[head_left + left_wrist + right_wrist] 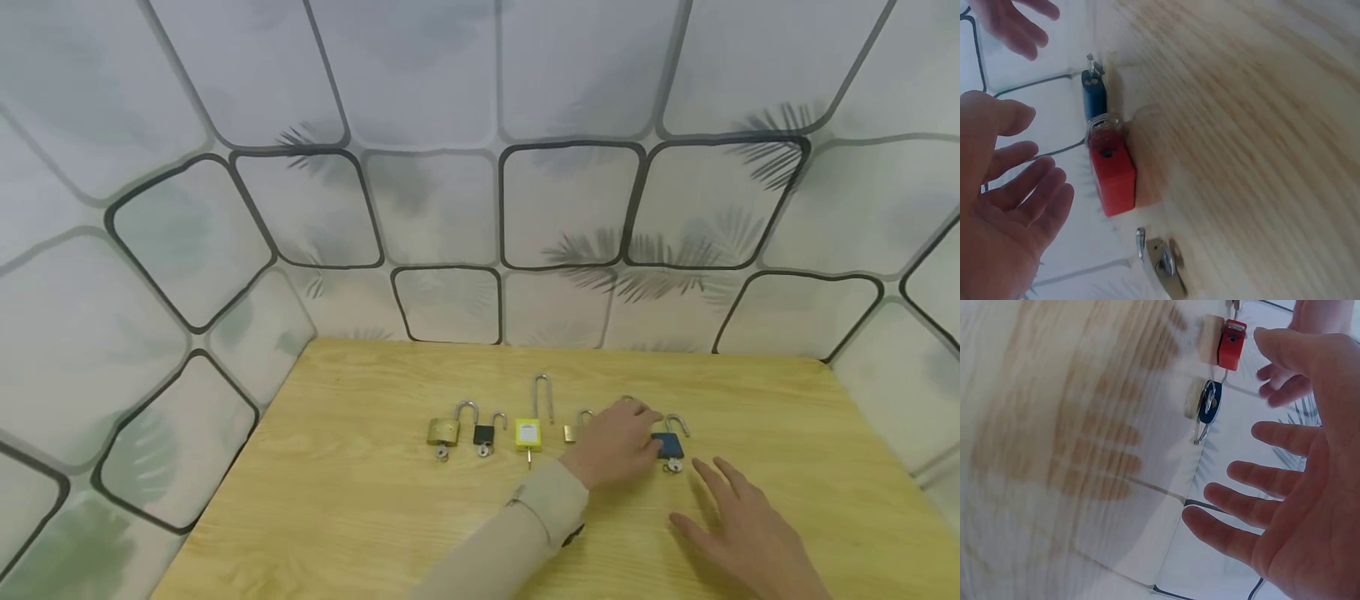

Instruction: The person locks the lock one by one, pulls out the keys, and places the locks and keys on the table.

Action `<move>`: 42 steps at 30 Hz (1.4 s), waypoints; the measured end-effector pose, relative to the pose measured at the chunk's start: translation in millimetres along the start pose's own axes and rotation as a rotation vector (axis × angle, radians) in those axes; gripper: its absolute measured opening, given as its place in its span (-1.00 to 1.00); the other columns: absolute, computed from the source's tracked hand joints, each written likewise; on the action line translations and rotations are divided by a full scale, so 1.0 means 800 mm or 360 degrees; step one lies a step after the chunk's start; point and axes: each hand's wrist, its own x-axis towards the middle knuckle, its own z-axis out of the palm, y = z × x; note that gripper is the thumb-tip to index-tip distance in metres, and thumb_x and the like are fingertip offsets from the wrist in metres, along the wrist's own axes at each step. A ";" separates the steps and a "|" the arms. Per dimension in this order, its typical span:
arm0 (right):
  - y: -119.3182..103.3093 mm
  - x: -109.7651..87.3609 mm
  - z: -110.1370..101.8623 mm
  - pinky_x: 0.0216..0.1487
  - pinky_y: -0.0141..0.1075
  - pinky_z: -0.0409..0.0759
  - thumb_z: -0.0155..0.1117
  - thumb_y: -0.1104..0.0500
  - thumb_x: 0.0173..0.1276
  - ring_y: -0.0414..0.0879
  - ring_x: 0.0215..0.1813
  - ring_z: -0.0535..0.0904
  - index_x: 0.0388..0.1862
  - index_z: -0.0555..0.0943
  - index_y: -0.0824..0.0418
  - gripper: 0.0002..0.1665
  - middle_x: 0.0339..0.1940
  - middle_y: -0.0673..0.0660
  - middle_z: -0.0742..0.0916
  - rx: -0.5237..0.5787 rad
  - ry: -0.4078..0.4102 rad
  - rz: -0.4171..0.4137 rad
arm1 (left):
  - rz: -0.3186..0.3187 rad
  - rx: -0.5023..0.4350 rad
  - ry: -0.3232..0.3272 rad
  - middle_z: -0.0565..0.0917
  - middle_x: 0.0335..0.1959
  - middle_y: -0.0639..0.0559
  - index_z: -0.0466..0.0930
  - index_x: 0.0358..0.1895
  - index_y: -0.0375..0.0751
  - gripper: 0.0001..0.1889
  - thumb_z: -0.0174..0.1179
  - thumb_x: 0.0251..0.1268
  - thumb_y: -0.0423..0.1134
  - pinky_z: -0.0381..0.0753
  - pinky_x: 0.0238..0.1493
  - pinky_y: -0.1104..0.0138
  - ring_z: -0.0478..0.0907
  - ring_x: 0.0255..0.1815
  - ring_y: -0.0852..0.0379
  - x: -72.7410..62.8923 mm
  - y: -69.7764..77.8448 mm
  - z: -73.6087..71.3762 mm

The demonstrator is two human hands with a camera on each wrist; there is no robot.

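My left hand (615, 442) hovers over the row of padlocks, its fingers loosely bent and holding nothing. Beneath it is a red padlock (1113, 178), hidden by the hand in the head view. A blue padlock (667, 446) with a raised shackle and keys lies just right of its fingertips. A small brass padlock (570, 433) sits left of the hand, partly covered. Spread fingers show on my right hand (750, 525), which is above the table near the blue padlock, apart from it. The right wrist view shows that hand (1310, 487) with nothing in it.
Farther left in the row lie a yellow padlock (528, 435) with a long shackle, a black padlock (483, 435) and a larger brass padlock (442, 432), all with open shackles and keys. The wooden table (337, 500) meets a patterned curtain (450, 208) behind and at both sides.
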 end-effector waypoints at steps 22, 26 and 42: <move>0.018 -0.006 0.002 -0.15 0.44 0.57 0.42 -0.29 0.29 0.65 0.17 0.49 0.38 0.45 0.36 -0.06 0.34 0.58 0.46 0.0024 -0.0035 0.0009 | -0.0075 0.0477 -0.0476 0.48 0.41 0.50 0.35 0.42 0.64 -0.58 -0.05 0.58 0.24 0.44 0.46 0.30 0.47 0.37 0.44 0.019 0.029 0.038; 0.019 -0.005 0.002 -0.15 0.44 0.57 0.41 -0.29 0.30 0.65 0.18 0.47 0.39 0.44 0.35 -0.05 0.35 0.58 0.46 0.0034 -0.0042 0.0025 | -0.0089 0.0473 -0.0474 0.55 0.31 0.56 0.45 0.34 0.62 -0.63 -0.02 0.56 0.25 0.44 0.45 0.26 0.54 0.26 0.47 0.017 0.034 0.037; 0.023 0.000 0.003 -0.13 0.41 0.58 0.42 -0.28 0.31 0.62 0.15 0.49 0.37 0.45 0.32 -0.09 0.32 0.56 0.47 0.0032 -0.0022 0.0019 | 0.0077 0.0311 -0.0382 0.65 -0.42 0.48 0.68 -0.27 0.36 -0.88 0.32 0.32 0.19 0.43 -0.44 0.60 0.44 -0.48 0.51 -0.020 0.051 0.009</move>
